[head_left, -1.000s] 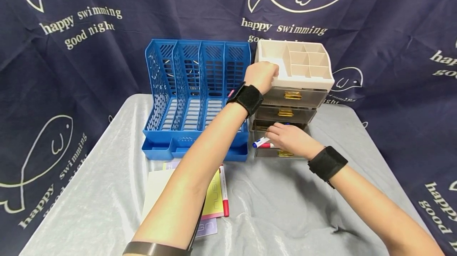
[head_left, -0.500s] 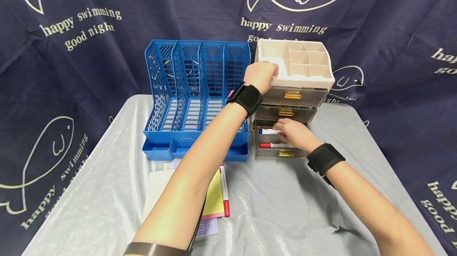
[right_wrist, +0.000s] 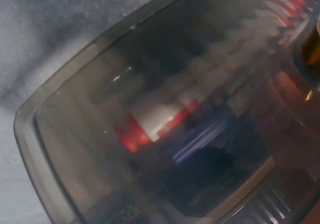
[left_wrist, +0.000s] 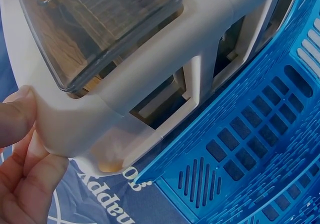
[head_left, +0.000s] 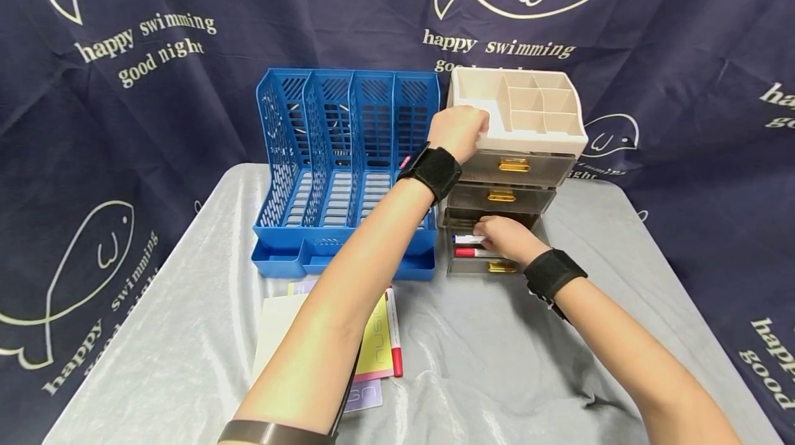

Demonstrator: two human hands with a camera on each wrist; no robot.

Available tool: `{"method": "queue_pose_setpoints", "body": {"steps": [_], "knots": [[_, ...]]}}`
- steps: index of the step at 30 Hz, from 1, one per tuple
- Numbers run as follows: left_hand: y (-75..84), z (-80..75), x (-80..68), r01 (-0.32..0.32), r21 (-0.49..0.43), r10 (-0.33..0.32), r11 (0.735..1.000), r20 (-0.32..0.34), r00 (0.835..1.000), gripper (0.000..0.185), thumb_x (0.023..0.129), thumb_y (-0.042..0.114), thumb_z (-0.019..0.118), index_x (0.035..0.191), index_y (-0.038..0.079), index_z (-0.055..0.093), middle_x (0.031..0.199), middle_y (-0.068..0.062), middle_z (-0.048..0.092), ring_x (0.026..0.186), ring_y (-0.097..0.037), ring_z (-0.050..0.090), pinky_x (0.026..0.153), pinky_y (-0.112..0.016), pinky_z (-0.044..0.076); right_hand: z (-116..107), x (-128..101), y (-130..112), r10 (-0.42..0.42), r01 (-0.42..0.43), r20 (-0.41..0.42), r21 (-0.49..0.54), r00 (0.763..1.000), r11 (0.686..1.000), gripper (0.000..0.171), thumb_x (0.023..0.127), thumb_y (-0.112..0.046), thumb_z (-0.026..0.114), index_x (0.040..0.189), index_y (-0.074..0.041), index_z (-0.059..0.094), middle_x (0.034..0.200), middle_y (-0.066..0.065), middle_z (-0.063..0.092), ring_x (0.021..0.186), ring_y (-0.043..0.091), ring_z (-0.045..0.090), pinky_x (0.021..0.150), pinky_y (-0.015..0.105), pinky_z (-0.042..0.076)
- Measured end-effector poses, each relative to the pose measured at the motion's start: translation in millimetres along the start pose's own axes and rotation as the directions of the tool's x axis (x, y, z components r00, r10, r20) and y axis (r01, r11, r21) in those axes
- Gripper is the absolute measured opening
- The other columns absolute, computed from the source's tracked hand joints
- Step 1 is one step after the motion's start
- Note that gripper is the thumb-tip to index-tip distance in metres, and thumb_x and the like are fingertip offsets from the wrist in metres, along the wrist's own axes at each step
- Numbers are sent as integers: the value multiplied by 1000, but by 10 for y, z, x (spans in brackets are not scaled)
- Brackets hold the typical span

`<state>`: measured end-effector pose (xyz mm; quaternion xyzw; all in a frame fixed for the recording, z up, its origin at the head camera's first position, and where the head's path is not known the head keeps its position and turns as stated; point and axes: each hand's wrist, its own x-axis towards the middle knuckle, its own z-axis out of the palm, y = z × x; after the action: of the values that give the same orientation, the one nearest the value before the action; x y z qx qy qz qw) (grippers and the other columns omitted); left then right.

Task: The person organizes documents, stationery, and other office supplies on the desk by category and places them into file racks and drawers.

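i see left hand [head_left: 458, 131] gripping the organizer [head_left: 535, 144] by its edge; right hand [head_left: 509, 238] pinching blue pen [head_left: 469, 239] in the drawer [head_left: 462, 267], beside red pen [head_left: 464, 252].

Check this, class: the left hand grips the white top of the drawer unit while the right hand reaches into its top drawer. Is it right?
Wrong drawer: the head view shows the right hand reaching into the bottom drawer. The left hand does grip the white top.
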<state>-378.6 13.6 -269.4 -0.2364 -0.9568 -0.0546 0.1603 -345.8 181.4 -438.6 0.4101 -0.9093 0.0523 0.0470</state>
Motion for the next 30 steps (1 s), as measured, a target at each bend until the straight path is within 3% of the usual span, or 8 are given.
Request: {"method": "queue_pose_setpoints", "body": {"steps": [11,20,22,26,30], "knots": [[-2,-2,-1,-4,-5,4,1000,-3,1000,22,90,9,57,104,21,69,105,3,68,94,-13,62,79,-30,50,55,49,43,-45,45,45,-5,998,999,25,73,9,69,65,-6,51,66,1,45,62,12,37,55,28,33],[1,-2,3,7,-11,-7,1000,0,1000,22,90,9,57,105,20,69,106,3,68,95,-13,63,80,-30,50,68,42,77,-45,44,39,34,998,998,28,73,10,67,62,-6,46,66,-1,40,62,11,33,55,26,30],[4,-1,1,7,-15,-7,1000,1,1000,23,90,9,57,105,20,69,106,3,68,95,-13,63,80,-30,50,48,31,80,-46,44,45,50,998,998,23,74,9,67,64,-5,51,66,1,44,62,12,36,55,27,32],[4,1,1,9,-9,-9,1000,-1,1000,23,90,9,57,105,21,69,106,3,68,95,-13,63,80,-30,50,-31,8,68,-28,24,55,73,998,997,8,75,5,70,79,0,65,78,8,61,71,19,57,64,33,48],[2,-2,2,14,-4,-14,1000,0,1000,22,90,9,57,104,20,69,105,2,68,95,-13,62,80,-30,50,-151,-4,28,6,-10,39,116,999,993,18,75,3,73,92,3,69,89,12,66,84,26,64,75,39,52]]}}
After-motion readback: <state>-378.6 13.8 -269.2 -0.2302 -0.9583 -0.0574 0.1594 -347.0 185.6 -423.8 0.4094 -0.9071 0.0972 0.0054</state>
